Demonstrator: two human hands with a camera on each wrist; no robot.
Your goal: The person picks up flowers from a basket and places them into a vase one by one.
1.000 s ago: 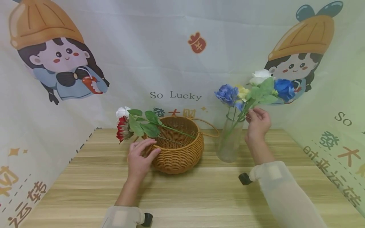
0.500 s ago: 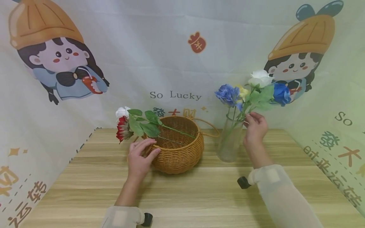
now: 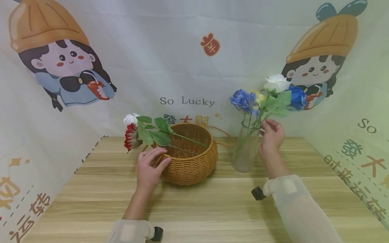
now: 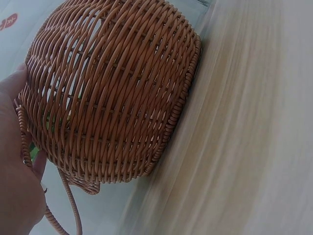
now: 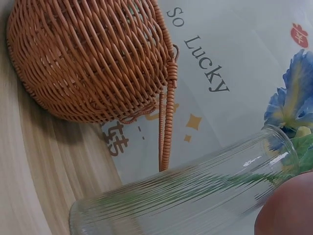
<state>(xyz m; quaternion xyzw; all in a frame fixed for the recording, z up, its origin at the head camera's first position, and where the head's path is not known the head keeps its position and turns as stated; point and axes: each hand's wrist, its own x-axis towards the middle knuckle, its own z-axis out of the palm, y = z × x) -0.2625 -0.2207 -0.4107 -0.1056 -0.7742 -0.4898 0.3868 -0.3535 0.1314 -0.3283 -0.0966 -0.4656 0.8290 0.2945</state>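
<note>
Basket [image 3: 188, 173] on the table [image 3: 206, 206], left hand [image 3: 149, 168] at its eight o'clock, thumb and fingers in a wide pinch on the rim [image 3: 189, 159]. Over the rim at ten o'clock, red flower [image 3: 131, 137] and white flower [image 3: 130, 119]. At three o'clock, vase [image 3: 243, 157] with blue flower [image 3: 243, 100]. By its mouth [image 3: 250, 128], at four o'clock, right hand [image 3: 271, 136], fingertips nearly closed, apparently on a stem [image 3: 259, 118], contact partly hidden.

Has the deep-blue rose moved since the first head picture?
Yes: in the head view, the deep-blue rose has shifted left, toward the vase, judged against the printed cartoon figure.
</note>
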